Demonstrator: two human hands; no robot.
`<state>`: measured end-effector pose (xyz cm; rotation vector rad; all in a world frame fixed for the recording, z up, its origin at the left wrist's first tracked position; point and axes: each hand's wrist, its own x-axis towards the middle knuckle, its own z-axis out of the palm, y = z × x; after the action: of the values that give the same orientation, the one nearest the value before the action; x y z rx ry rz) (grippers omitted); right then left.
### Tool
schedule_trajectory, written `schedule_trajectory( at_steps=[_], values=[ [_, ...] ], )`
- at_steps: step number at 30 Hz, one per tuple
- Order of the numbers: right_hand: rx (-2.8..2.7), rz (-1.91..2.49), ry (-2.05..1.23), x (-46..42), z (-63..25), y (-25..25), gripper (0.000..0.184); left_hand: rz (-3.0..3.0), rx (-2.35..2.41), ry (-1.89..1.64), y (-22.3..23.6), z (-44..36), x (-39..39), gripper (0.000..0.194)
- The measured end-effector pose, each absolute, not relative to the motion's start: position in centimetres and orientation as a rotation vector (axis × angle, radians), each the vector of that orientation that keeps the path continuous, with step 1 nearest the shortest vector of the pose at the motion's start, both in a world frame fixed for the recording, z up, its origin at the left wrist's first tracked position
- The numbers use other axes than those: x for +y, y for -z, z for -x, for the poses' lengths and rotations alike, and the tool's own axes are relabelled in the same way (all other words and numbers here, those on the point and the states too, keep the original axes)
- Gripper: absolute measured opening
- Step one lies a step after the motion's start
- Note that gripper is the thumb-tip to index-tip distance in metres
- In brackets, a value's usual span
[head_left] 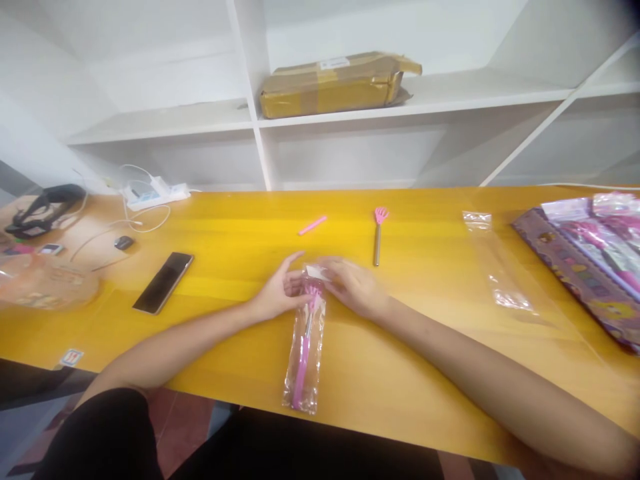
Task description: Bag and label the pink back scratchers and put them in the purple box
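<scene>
A pink back scratcher (pixel 301 373) lies inside a clear plastic bag (pixel 316 363), its claw-shaped head pointing away from me and its handle end near the table's front edge. My left hand (pixel 280 290) grips the upper part of the bag at the claw, thumb over it. The fingers of my right hand (pixel 353 283) close on the bag's top right, by a white patch. Beyond my hands lie a loose pink claw head with a metal rod (pixel 377 243) and a short pink tube (pixel 313 225). Slight blur hides the exact fingertip contact.
An unfilled clear bag (pixel 493 267) lies right, beside a patterned box (pixel 565 267) of packaged pink scratchers. Left are a phone (pixel 163 283), a black fob-like object (pixel 123 243), a power strip (pixel 157 193) and an orange plastic bag (pixel 50 283). A taped carton (pixel 335 87) sits on the shelf.
</scene>
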<state>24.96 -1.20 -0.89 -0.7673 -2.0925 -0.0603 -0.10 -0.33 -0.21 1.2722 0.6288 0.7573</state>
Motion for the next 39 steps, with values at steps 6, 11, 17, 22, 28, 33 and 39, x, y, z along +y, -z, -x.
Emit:
schedule_trajectory(
  at_steps=[6,11,17,22,28,33,39],
  values=[
    [-2.098,0.844,0.033,-1.2,-25.0,1.1,0.035,-1.326,0.555,-0.761,0.0,0.0,-0.6,0.110],
    [-1.949,0.933,-0.147,-0.9,-24.7,1.1,0.033,-1.371,0.515,-0.738,-0.2,-0.2,-0.8,0.102],
    [-1.803,1.002,-0.243,-0.5,-24.7,0.8,0.035,-1.388,0.467,-0.782,-0.3,-0.2,-0.8,0.071],
    [-1.791,0.984,-0.297,-0.7,-24.4,0.6,0.035,-1.389,0.599,-0.827,-0.8,-0.1,-0.4,0.053],
    [-1.672,0.945,-0.453,-0.6,-24.2,0.5,0.035,-1.411,0.685,-0.812,-0.8,-0.1,-0.1,0.056],
    [-1.636,0.973,-0.460,-0.4,-24.5,0.8,0.036,-1.454,0.826,-0.818,-0.8,0.0,0.1,0.052],
    [-1.663,0.955,-0.402,-0.6,-24.6,0.6,0.034,-1.520,0.789,-0.854,-0.8,0.0,0.5,0.043]
  ],
)
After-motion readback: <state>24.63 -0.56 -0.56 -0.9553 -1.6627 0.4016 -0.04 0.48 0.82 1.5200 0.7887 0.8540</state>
